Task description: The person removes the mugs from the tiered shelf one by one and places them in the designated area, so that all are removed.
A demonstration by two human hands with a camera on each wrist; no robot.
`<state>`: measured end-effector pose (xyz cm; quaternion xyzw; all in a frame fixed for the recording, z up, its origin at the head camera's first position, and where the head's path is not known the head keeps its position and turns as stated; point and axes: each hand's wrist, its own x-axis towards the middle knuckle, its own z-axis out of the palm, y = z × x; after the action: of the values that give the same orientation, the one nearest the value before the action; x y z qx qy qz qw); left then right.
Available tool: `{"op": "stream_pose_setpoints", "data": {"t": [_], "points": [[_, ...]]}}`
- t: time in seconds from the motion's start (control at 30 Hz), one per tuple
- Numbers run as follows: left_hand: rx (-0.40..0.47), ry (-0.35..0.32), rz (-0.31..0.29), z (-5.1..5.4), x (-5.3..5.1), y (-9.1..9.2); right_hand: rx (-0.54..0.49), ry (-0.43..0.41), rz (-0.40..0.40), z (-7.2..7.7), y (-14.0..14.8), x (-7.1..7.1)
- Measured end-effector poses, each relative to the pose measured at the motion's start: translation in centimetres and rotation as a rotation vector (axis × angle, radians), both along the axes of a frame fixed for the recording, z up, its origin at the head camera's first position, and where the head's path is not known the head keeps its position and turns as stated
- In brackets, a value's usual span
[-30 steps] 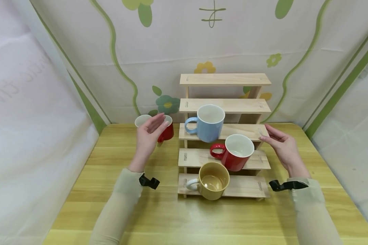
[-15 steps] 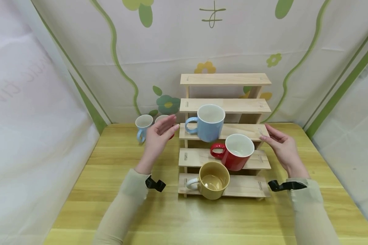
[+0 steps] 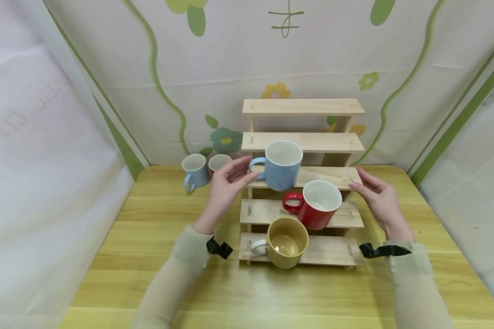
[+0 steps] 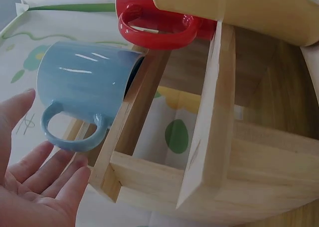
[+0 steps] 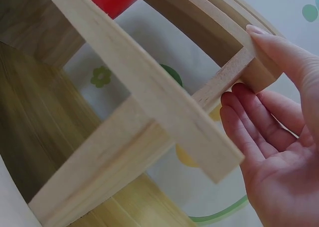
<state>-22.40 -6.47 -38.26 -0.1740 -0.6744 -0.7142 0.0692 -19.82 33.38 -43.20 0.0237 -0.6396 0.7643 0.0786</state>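
Observation:
A blue mug (image 3: 286,171) stands on the middle step of a wooden tiered shelf (image 3: 304,106), its handle pointing left. My left hand (image 3: 224,189) is beside that handle, thumb and fingers spread; the left wrist view shows the handle (image 4: 75,144) with the fingers (image 4: 67,179) just under it and not curled round it. On the shelf's right side, my right hand (image 3: 380,201) grips the end of the middle step, thumb (image 5: 269,40) on top and fingers below. A red mug (image 3: 314,214) sits one step lower, and a yellow mug (image 3: 286,253) with a white handle is on the bottom step.
Behind my left hand, a second blue mug (image 3: 196,173) and another red-and-white mug (image 3: 219,161), partly hidden by the hand, stand on the wooden table (image 3: 148,228). A patterned white cloth (image 3: 214,55) hangs close behind the shelf.
My left hand has moved right, from in front of the two mugs on the table to the handle of the blue mug on the shelf. My right hand has stayed at the shelf's end.

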Motion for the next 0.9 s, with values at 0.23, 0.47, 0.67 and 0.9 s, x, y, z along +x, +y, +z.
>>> {"op": "stream_pose_setpoints", "data": {"t": [0.23,0.47,0.67,0.9], "points": [[-0.044,0.004,-0.002,0.1,-0.3,0.7,-0.024,-0.005,0.008,0.0,-0.1,0.0],[-0.097,-0.016,0.019,0.3,-0.3,0.9,-0.063,0.020,0.023,0.0,-0.2,0.1],[-0.081,-0.035,-0.003,0.8,-0.4,1.1,-0.061,0.025,0.021,-0.1,-0.2,0.0],[-0.034,-0.062,-0.011,1.0,-1.2,1.4,-0.057,0.031,0.021,-0.1,-0.3,0.0]]}}
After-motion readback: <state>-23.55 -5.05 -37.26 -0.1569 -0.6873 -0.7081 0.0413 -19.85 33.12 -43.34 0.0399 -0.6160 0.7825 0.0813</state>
